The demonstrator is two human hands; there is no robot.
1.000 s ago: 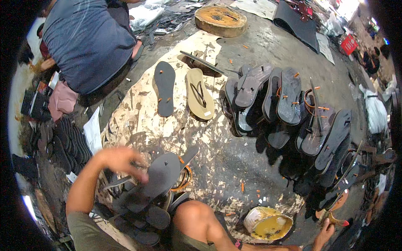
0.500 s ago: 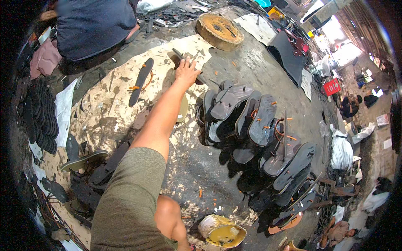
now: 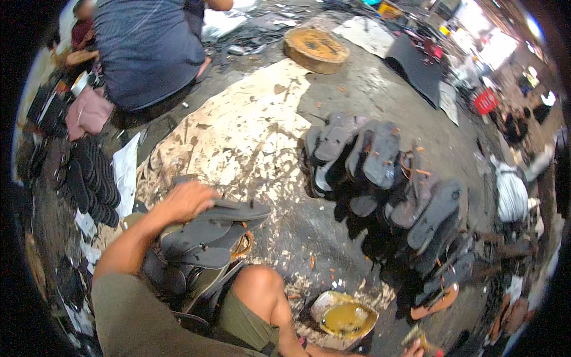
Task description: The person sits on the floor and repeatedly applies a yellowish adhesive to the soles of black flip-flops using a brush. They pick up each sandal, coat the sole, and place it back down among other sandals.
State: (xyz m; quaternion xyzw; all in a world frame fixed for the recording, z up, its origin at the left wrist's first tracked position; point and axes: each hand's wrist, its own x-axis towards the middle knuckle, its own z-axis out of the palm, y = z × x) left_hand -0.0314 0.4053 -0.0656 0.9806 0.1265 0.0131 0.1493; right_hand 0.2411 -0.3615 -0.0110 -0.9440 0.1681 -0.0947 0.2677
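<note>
My left hand (image 3: 189,201), slightly blurred, reaches in from the left over a heap of dark flip-flops by my bent knee. Its fingers are curled at the end of a grey-black flip-flop (image 3: 241,212) lying on top. Below it overlap more dark soles (image 3: 202,257), and an orange strap (image 3: 242,245) shows beside them. At the lower edge my right hand (image 3: 414,350) is partly cut off, closed on a brush with pale yellowish bristles (image 3: 411,337). To its left sits a cut-open container (image 3: 351,321) with yellow liquid inside.
A blotched pale sheet (image 3: 238,113) covers the floor ahead. Rows of dark flip-flops (image 3: 380,154) stand at the right; stacked black soles (image 3: 89,178) lie left. A round wooden block (image 3: 316,50) is at the far side. A person in dark clothes (image 3: 148,53) sits at the far left.
My left hand has drawn back from the sheet's far end to the near-left heap. The flip-flops on the sheet have left their places. More of my right hand and its brush shows.
</note>
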